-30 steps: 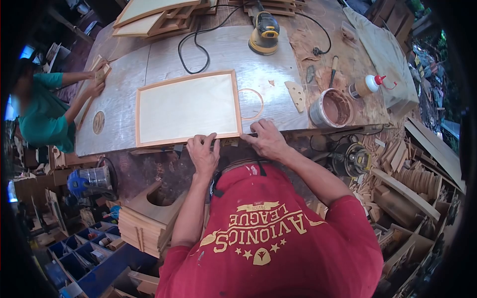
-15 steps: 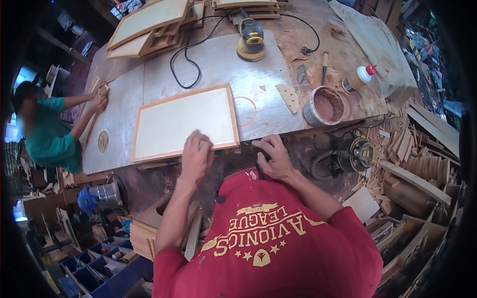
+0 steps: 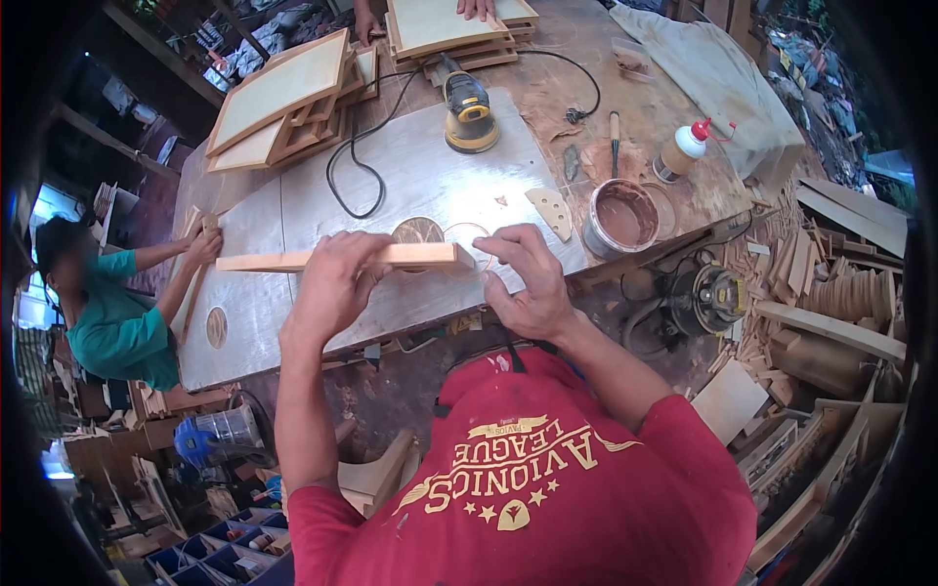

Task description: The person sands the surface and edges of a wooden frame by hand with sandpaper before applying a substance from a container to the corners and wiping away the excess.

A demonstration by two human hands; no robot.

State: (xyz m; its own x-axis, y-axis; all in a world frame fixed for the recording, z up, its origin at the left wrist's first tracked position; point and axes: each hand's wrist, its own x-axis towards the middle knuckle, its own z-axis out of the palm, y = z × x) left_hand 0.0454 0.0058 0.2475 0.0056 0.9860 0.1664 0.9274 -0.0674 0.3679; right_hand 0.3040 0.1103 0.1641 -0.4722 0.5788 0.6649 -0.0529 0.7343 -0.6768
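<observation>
A wooden-framed panel (image 3: 426, 254) is tipped up over the metal-topped work surface (image 3: 322, 220), so mostly its narrow wooden edge shows. My left hand (image 3: 335, 283) is closed round that edge, right of its middle, thumb toward me. Its pale face is hidden from view. Close to the panel's right end, my right hand (image 3: 531, 281) has its thumb and fingers apart, with nothing visible between them. A round hole (image 3: 417, 230) shows in the surface just behind the panel. Beyond it stands a yellow and black sander (image 3: 470, 115) with its cord.
Stacked framed panels (image 3: 283, 93) lie at the far left; another person's hand (image 3: 477, 9) rests on a second stack (image 3: 445, 29). A tub of brown paste (image 3: 622, 217), a glue bottle (image 3: 681, 151) and a perforated sanding sheet (image 3: 550, 213) sit at right. A co-worker (image 3: 117, 303) works at left.
The panel was lying flat and is now raised on edge in my left hand. My right hand has moved up near its right end. Another person's hands have appeared at the far stack.
</observation>
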